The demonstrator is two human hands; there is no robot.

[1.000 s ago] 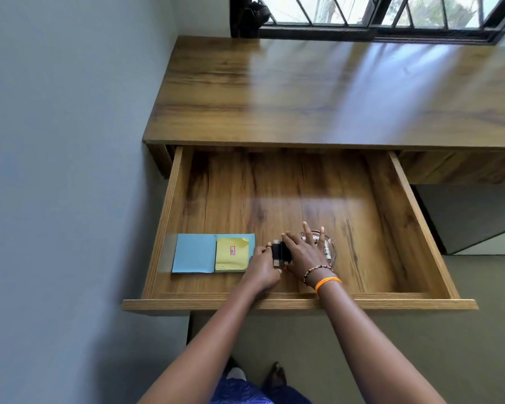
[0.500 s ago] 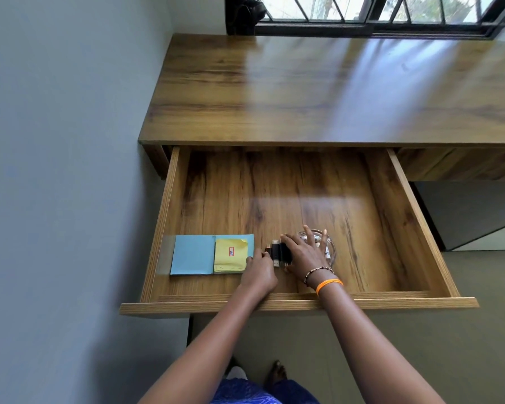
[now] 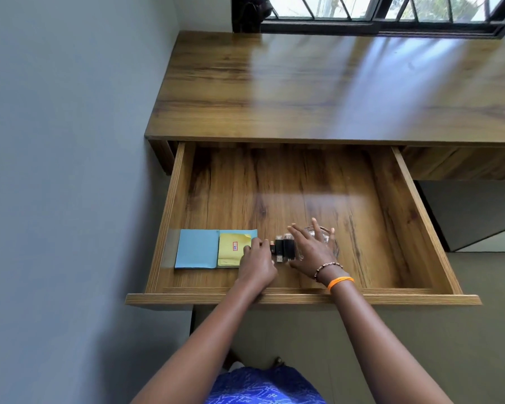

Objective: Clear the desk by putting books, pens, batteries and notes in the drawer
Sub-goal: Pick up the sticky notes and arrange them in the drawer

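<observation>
Drawer pulled open under desk. We see small black sticks inside, near front. Left hand fingers bent, touching them. Right hand flat, fingers straight. Blue book, yellow notes lie left.

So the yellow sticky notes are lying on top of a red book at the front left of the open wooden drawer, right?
Not quite: in the head view the book under the yellow sticky notes is light blue, not red. They do lie at the front left of the open wooden drawer.
</observation>
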